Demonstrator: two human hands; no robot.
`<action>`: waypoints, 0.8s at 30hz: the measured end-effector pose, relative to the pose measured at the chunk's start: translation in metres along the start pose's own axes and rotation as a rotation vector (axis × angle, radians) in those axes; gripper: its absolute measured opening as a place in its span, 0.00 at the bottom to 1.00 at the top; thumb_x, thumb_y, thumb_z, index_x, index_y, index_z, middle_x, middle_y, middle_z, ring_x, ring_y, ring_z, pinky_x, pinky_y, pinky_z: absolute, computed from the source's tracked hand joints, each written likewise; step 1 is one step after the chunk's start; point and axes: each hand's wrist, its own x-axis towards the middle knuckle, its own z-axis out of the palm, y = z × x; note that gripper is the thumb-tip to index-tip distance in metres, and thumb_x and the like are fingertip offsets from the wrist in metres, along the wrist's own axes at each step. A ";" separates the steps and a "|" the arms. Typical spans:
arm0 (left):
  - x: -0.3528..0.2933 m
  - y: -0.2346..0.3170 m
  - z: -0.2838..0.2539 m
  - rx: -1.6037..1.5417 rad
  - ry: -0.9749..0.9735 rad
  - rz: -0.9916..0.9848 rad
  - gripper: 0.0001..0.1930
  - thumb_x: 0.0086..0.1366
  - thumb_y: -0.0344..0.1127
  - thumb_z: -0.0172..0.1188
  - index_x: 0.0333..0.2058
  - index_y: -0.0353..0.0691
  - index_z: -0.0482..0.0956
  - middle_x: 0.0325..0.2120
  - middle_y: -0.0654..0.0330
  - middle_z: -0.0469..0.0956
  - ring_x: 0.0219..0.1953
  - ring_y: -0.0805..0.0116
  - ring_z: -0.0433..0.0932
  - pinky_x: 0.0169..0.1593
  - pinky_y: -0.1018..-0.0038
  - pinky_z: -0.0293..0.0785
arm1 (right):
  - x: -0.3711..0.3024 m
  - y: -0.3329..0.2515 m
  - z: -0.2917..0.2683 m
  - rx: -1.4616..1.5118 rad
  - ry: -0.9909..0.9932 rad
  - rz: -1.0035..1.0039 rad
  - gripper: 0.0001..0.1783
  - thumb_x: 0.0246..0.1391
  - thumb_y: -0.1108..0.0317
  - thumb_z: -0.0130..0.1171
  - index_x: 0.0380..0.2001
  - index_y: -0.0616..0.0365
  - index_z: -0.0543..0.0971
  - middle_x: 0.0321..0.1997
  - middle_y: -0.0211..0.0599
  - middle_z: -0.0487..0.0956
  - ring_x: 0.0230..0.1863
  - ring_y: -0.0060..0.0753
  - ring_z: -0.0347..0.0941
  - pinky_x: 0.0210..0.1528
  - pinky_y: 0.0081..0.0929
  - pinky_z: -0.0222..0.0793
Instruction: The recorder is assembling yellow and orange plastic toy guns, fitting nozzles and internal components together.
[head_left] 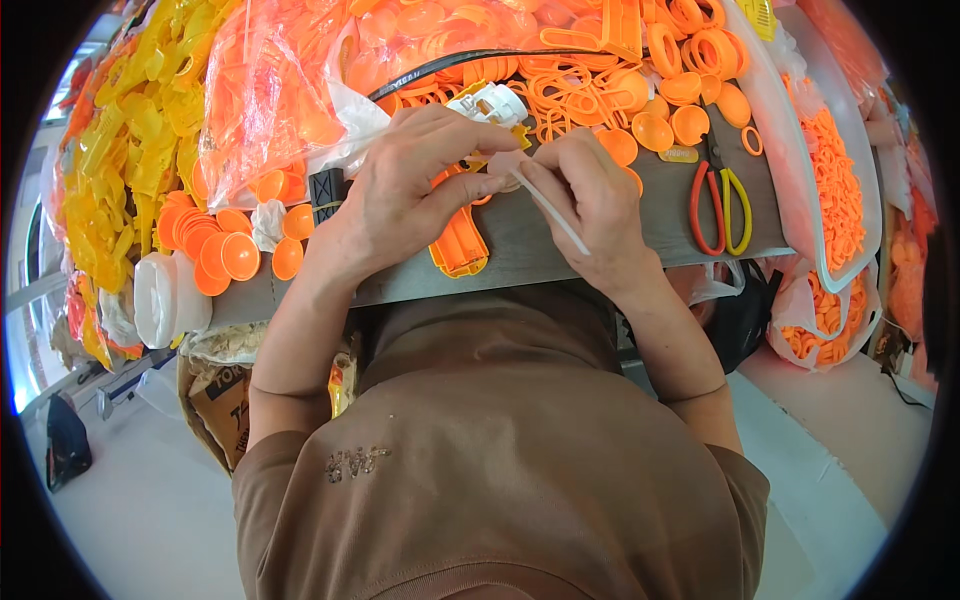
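Both hands meet above the grey tabletop's front edge. My left hand (410, 185) is closed, thumb and index finger pinching the whitish upper end of a thin white strip (552, 212). The rest of that strip slants down across my right hand (592, 205), whose bent fingers are closed on it. What the strip is made of I cannot tell. Under my left hand lies an orange ribbed plastic part (462, 245), its upper portion partly hidden. Just beyond the fingers is a white and yellow plastic piece (490, 105).
Orange rings, discs and cups (690, 125) cover the table's back. Scissors (722, 200) with red and yellow handles lie at right, beside a bin (840, 190) of small orange parts. Yellow plastic pieces (150, 130) are heaped at left, near a white container (165, 300).
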 end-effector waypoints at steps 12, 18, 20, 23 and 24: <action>0.004 -0.006 0.006 -0.053 0.050 -0.051 0.14 0.52 0.24 0.60 0.40 0.37 0.76 0.31 0.56 0.75 0.35 0.60 0.74 0.38 0.70 0.71 | -0.011 0.001 0.004 0.394 0.030 0.543 0.11 0.59 0.72 0.48 0.44 0.63 0.69 0.38 0.37 0.73 0.35 0.23 0.72 0.32 0.19 0.72; 0.001 -0.015 0.008 -0.069 0.035 -0.033 0.15 0.54 0.24 0.59 0.42 0.38 0.77 0.33 0.57 0.75 0.34 0.64 0.74 0.37 0.72 0.72 | -0.008 0.003 0.010 0.732 0.016 0.748 0.19 0.59 0.73 0.46 0.54 0.63 0.62 0.48 0.44 0.70 0.43 0.34 0.74 0.39 0.25 0.75; 0.000 -0.016 0.006 -0.103 0.025 -0.077 0.15 0.54 0.24 0.59 0.42 0.39 0.78 0.33 0.57 0.76 0.34 0.64 0.74 0.37 0.72 0.72 | -0.007 0.002 0.012 0.749 0.017 0.753 0.19 0.59 0.73 0.46 0.53 0.63 0.62 0.48 0.44 0.70 0.43 0.35 0.74 0.40 0.26 0.75; -0.002 -0.015 0.002 -0.133 -0.005 -0.130 0.15 0.53 0.24 0.59 0.41 0.41 0.79 0.34 0.59 0.77 0.36 0.64 0.74 0.38 0.72 0.72 | -0.007 -0.002 0.012 0.747 0.036 0.778 0.19 0.58 0.75 0.47 0.52 0.63 0.63 0.47 0.44 0.71 0.44 0.36 0.74 0.43 0.27 0.75; -0.003 -0.015 0.002 -0.127 -0.023 -0.138 0.15 0.53 0.24 0.60 0.41 0.42 0.80 0.35 0.60 0.78 0.37 0.64 0.75 0.39 0.72 0.72 | -0.009 -0.003 0.013 0.790 0.048 0.758 0.18 0.57 0.75 0.47 0.52 0.64 0.63 0.46 0.44 0.71 0.45 0.36 0.74 0.44 0.29 0.75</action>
